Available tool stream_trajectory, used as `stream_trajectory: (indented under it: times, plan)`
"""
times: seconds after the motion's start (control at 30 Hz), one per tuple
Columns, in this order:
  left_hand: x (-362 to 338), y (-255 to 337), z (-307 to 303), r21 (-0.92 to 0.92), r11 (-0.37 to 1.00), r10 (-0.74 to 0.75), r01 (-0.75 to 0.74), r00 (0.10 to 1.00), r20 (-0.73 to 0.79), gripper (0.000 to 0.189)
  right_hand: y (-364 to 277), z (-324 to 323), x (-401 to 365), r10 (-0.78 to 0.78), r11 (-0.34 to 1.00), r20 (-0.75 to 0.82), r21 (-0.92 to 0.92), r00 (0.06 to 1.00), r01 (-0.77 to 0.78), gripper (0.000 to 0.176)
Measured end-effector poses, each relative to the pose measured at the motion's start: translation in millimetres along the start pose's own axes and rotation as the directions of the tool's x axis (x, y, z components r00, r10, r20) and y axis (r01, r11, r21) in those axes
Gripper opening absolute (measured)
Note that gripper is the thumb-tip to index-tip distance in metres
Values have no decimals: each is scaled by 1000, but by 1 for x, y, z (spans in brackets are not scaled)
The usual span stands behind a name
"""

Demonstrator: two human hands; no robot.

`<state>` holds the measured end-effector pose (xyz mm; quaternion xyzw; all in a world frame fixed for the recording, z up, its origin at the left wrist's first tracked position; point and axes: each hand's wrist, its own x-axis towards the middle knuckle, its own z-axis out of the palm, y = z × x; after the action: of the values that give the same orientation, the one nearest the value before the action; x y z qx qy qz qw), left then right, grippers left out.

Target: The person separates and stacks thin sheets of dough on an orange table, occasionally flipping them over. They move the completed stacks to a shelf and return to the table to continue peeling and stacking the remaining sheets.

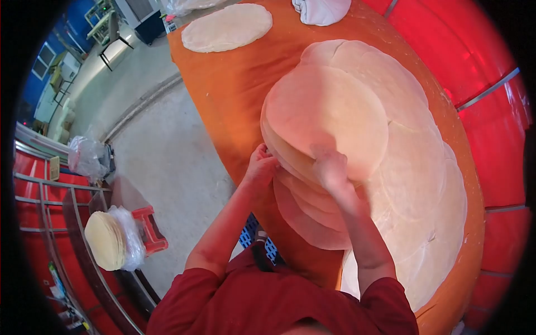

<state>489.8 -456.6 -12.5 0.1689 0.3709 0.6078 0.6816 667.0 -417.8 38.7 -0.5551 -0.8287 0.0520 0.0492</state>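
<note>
Large, thin, round dough sheets (416,167) lie overlapped in a broad pile on an orange cloth. The top sheet (326,111) has its near edge raised off the sheets under it. At the left rim of the pile, my left hand (262,166) is closed, its fingertips pinching a sheet's edge. My right hand (330,167), smeared by motion, is closed at the raised near edge of the top sheet. Below my hands, the edges of several more sheets (312,215) fan out toward me.
A separate round dough stack (226,28) and a white cloth bundle (322,10) sit at the table's far end. The orange-covered table (218,106) has its left edge beside a concrete floor. Another round stack (105,240) with plastic wrap stands by a red stool (149,230).
</note>
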Motion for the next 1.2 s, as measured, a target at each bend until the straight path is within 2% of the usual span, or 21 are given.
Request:
stream_trajectory:
  times: [0.07,0.2,0.3,0.33,0.4,0.47,0.53,0.6,0.67,0.7,0.73,0.77,0.83,0.87,0.9,0.97,1.0,1.07,1.13,1.17,1.2]
  plan:
    - [11,-8,-9,30,999,22,-25,997,78,40,3,12,-10,-53,995,-127,79,990,63,29]
    - [20,-17,1,27,997,70,-69,996,-48,41,-2,19,-20,-107,990,-223,67,969,124,29]
    - [14,-2,24,79,996,43,-33,991,-130,39,-10,30,-21,-254,967,-432,-97,866,235,33]
    - [13,1,28,113,994,12,10,981,-193,38,-14,27,-23,-192,980,-395,-38,898,194,36]
    - [16,-5,23,112,993,39,-22,987,-155,37,-7,22,-19,-134,989,-357,18,924,150,40]
    - [22,-10,12,115,992,66,-52,991,-118,35,28,14,7,-15,996,-43,93,999,19,28]
    - [26,-14,1,-3,999,-51,50,994,-98,34,49,-53,36,1,997,129,76,992,-11,20]
    - [26,-15,3,-7,997,-72,72,993,-91,34,53,-129,46,-34,992,-274,110,961,66,26]
    - [24,-12,6,-12,996,-84,83,992,-90,35,37,-171,38,-83,971,-466,162,881,177,30]
    - [20,-7,10,-113,982,-163,152,982,-100,37,23,-174,26,-169,984,-468,-34,867,174,31]
    - [17,-2,13,-215,953,-241,215,965,-102,39,12,-172,15,-256,959,-454,-228,853,166,32]
    - [15,4,15,-221,954,-231,204,967,-107,39,12,-145,12,-236,971,-427,-147,873,191,35]
    - [6,11,20,-320,898,-270,303,952,145,45,9,-73,3,-139,987,-305,35,942,157,39]
    - [3,15,26,-324,895,-276,307,951,140,45,0,-44,-5,-66,988,-208,127,976,93,41]
    - [1,21,34,-312,906,-246,287,955,163,48,-4,-9,-17,-35,989,18,146,999,32,34]
    - [0,30,41,-300,914,-228,275,956,183,52,-19,15,-28,0,987,250,156,968,-41,28]
    - [-1,34,43,-329,892,-239,309,942,237,52,-30,16,-29,-98,994,-236,32,967,109,25]
    - [1,34,40,-355,865,-258,355,921,293,52,-21,25,-25,-226,974,-644,-150,731,169,22]
    - [7,26,26,-154,939,-296,307,951,91,32,26,48,-2,-58,868,-332,449,941,212,13]
    - [2,20,14,389,921,-33,-3,996,85,21,44,9,11,77,802,-198,595,977,57,11]
    - [-5,27,13,390,921,-38,-2,995,94,21,61,-30,24,210,703,-56,703,976,-111,9]
